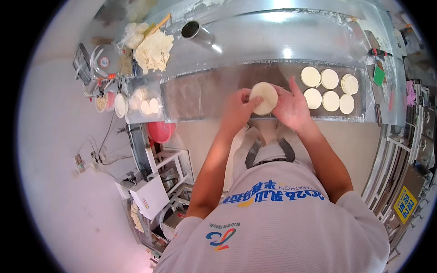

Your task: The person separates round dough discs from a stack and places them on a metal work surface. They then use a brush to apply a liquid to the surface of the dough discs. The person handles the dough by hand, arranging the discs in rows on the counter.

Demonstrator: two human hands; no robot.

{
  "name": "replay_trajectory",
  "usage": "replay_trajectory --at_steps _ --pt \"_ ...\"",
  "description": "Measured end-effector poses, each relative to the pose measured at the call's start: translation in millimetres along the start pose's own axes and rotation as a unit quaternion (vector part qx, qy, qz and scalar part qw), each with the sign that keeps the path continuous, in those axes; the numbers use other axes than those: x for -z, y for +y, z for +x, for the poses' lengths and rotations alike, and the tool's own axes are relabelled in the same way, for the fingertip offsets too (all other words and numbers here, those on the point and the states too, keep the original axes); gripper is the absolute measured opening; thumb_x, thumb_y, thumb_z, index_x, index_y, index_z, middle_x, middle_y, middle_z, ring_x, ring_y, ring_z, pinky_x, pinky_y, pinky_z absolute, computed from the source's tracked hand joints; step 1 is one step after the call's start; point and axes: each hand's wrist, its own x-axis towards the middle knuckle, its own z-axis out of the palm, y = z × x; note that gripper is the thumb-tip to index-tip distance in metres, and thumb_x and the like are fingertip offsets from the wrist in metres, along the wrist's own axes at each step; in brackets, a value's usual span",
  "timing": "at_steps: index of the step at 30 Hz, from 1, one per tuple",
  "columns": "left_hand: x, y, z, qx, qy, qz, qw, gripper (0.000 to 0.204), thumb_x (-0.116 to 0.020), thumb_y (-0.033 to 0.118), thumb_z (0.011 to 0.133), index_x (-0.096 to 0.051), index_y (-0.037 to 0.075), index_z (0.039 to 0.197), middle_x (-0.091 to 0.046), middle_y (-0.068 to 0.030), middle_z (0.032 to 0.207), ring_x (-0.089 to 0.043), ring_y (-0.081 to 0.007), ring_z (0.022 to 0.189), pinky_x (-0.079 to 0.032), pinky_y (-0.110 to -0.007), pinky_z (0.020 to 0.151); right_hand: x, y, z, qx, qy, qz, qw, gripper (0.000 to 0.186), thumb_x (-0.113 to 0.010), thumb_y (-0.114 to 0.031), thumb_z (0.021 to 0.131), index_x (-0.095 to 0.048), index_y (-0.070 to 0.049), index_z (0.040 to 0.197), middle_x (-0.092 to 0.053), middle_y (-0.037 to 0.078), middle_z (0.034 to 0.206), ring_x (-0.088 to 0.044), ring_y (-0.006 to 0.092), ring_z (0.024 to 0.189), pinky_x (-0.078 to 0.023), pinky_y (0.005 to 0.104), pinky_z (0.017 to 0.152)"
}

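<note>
From my remote seat, taking the held dough round (266, 98) as the clock's centre, the near edge of the desk (248, 41) runs close by at 6 o'clock. My widest room for moving is at 9 o'clock, along the brown board (195, 93). At 3 o'clock room is tight: six piles of rounds (330, 101) stand in two rows near the right hand (292, 108). A metal cup (191, 30) stands farther off, between 10 and 11. The left hand (240, 105) pinches the round, thumb flat on its face. The right hand is spread, thumb held away, fingers at the round's edge, partly hidden; how firmly they press I cannot tell.
</note>
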Motion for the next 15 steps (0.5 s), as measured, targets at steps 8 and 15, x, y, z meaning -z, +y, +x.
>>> replay_trajectory --at_steps 8,15 --pt "5.0 16.5 24.0 0.006 -0.029 0.053 0.998 0.029 -0.079 0.014 0.093 -0.076 -0.002 0.117 -0.079 -0.0043 0.103 -0.072 -0.0126 0.093 -0.057 -0.030 0.086 12.4 -4.5 5.2 0.001 -0.037 0.062 0.997 0.087 -0.038 -0.067 0.110 -0.045 0.008 0.153 -0.058 0.023 0.149 -0.054 0.0364 0.141 -0.044 0.0505 0.119" --pt "32.4 43.0 13.9 0.016 -0.086 0.059 0.994 0.026 -0.080 0.014 0.090 -0.079 -0.003 0.109 -0.078 -0.0045 0.101 -0.070 -0.0108 0.089 -0.056 -0.029 0.079 -11.4 14.4 18.3 0.001 -0.030 0.012 0.999 0.088 -0.037 -0.066 0.111 -0.043 0.011 0.153 -0.056 0.025 0.151 -0.053 0.0356 0.143 -0.042 0.0504 0.120"
